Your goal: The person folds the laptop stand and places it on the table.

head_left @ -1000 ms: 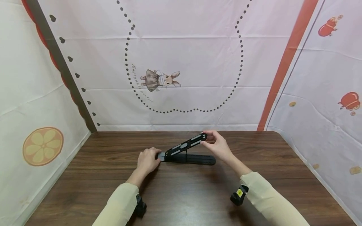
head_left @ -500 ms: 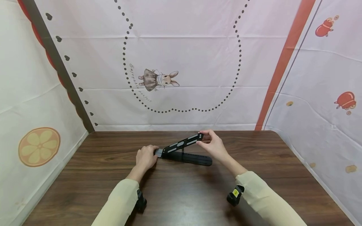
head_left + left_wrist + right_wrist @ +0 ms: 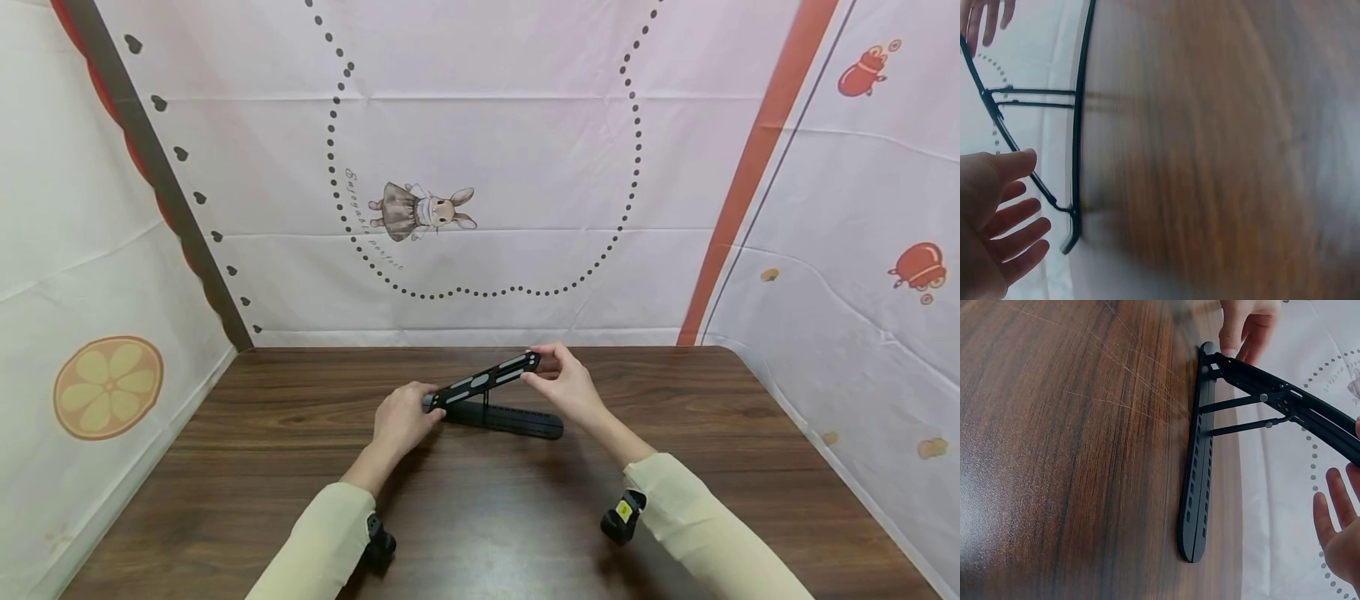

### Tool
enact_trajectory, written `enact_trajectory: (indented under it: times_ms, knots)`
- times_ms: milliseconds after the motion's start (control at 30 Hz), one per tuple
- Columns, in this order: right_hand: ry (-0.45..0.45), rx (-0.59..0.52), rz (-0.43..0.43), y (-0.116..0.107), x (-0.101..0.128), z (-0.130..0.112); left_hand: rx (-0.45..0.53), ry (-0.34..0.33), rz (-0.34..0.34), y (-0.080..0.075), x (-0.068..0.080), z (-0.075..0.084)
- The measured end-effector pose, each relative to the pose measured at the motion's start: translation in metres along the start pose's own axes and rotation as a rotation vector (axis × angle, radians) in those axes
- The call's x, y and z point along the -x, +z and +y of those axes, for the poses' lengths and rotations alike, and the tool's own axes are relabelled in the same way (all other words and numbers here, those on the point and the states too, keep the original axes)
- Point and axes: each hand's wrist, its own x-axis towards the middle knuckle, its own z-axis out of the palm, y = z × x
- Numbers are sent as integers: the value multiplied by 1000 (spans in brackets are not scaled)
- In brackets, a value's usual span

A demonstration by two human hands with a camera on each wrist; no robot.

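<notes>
A black folding laptop stand (image 3: 504, 418) with grey pads on its raised arm lies on the table, its long base flat and the arm propped up by two thin struts (image 3: 1235, 403). My right hand (image 3: 568, 385) pinches the raised far end of that arm between thumb and fingers. At the low hinged end, my left hand (image 3: 403, 417) holds the arm with the thumb in front and the fingers behind. In the left wrist view, the left thumb (image 3: 1019, 164) lies over the arm and the other fingers are spread. The left hand hides part of the hinged end.
The stand rests on a brown wood-grain table (image 3: 495, 517). White printed cloth (image 3: 480, 275) hangs behind the table and along both sides. A small black camera sits at each wrist (image 3: 622, 518).
My left hand has shifted right and up, from the grey end lip onto the hinged end of the arm. The right hand keeps its hold. The stand has turned slightly on the table.
</notes>
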Motion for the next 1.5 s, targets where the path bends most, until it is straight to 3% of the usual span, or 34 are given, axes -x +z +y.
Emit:
enact_trajectory:
  times_ms: [200, 433, 667, 833, 967, 1133, 1267, 1500]
  knots:
    - [10, -7, -11, -1, 0, 2, 28, -27, 9, 7, 4, 11]
    - [13, 1, -15, -1, 1, 2, 7, -54, 27, 14, 3, 14]
    - [-66, 40, -11, 1, -9, 43, 5, -62, 38, 14, 1, 15]
    - [-63, 112, -34, -3, -4, 58, -6, -100, 20, 13, 0, 17]
    - [-78, 198, -109, -6, 1, 70, -22, -129, 17, 11, 0, 22]
    - [-167, 411, -193, -8, 7, 87, -53, -148, 17, 9, 1, 27]
    - [-212, 504, -228, -7, 12, 97, -49, -161, 20, 7, 2, 30]
    - [-192, 681, -236, -3, 19, 100, -18, -164, 57, 8, 1, 29]
